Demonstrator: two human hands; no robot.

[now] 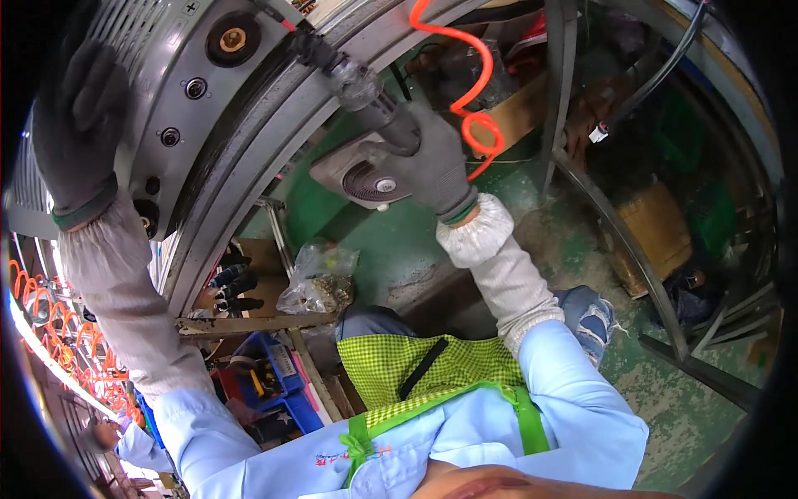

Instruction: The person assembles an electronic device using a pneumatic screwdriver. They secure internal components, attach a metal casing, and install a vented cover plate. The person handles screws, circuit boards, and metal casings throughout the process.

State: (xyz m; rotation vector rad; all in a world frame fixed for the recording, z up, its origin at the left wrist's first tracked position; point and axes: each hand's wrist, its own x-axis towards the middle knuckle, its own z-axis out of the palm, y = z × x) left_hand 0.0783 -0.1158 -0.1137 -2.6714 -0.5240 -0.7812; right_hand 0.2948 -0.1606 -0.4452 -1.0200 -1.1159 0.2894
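Note:
My right hand (pixel 436 162), in a dark grey glove, is wrapped round a dark cylindrical power tool (pixel 366 96). The tool slants up and left toward a grey machine housing (pixel 179 54), and a dark fitting with a thin red piece shows at its front end. My left hand (pixel 79 125), gloved the same, lies against the housing's left side with its fingers extended, holding nothing. Between the two hands, the panel carries a large round socket (pixel 233 40) with a brass centre and small round connectors (pixel 195 88).
An orange coiled hose (pixel 478 83) hangs beside my right hand. Below the tool is a grey square piece (pixel 342 170) with a round ribbed disc. A curved metal rail (pixel 249 137) borders the housing. Blue bins (pixel 287 378), a clear bag (pixel 320 270) and a carton (pixel 652 233) stand lower down.

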